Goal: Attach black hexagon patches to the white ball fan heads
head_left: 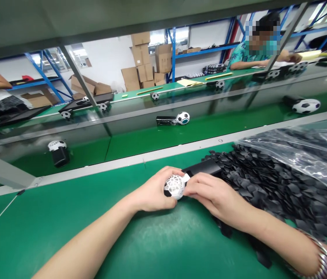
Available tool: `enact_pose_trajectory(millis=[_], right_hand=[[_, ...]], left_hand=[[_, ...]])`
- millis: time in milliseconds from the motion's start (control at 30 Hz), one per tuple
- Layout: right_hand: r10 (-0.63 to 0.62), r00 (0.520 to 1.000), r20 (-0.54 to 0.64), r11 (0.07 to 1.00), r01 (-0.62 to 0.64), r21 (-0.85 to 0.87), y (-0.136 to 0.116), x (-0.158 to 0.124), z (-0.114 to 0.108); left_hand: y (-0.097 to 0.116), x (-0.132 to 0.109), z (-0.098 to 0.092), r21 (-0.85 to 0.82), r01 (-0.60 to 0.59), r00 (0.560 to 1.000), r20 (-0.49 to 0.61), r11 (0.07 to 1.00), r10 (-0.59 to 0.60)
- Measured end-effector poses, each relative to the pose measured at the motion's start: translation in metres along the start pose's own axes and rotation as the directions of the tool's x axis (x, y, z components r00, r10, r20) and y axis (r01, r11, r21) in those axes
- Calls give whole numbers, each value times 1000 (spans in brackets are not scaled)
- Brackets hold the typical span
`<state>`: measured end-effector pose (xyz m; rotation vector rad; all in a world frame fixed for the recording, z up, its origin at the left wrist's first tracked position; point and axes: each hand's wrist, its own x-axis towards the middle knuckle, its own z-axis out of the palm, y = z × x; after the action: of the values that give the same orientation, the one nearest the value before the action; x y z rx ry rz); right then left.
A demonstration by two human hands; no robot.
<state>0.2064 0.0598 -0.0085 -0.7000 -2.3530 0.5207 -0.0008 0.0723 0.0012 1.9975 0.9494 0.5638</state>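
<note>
My left hand (157, 190) is closed around a white soccer-ball-shaped head (175, 185) with a web-like open pattern and some black patches. From this head a white neck leads to a black handle (205, 167), which points away to the right above the green tabletop. My right hand (214, 197) has its fingertips pinched together against the right side of the ball head. Whatever sits between those fingertips is hidden. Beside the right hand lies a big heap of small black flat pieces (267, 182), and several strays lie under the right forearm.
Clear plastic sheeting (305, 159) covers part of the heap. Beyond the bench's pale metal edge (140, 159) runs a green conveyor belt (131, 145) carrying several ball-headed items (183, 117). A metal post (0, 170) stands left. Across the line, a person (256, 50) works at another bench.
</note>
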Motion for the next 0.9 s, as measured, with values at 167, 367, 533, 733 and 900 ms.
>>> enact_pose_trajectory(millis=[167,367,533,733,900], right_hand=[[-37,998,-58,999,37,9,2,5,6],[97,992,-74,995,-94,41,2,6,9],[243,969,-50,969,-240,53,4,11,3],[322,945,-53,946,-320,47,2,18,7],[359,933,-28,922,-350,164,-9,14,-10]], left_hand=[[2,1,8,25,24,997,-67,999,-22],[5,2,15,43,19,990,-139,999,-13],[7,3,17,55,39,986,-166,998,-29],[9,3,22,45,13,978,-208,999,-3],[4,2,23,-94,24,962,-269,995,-48]])
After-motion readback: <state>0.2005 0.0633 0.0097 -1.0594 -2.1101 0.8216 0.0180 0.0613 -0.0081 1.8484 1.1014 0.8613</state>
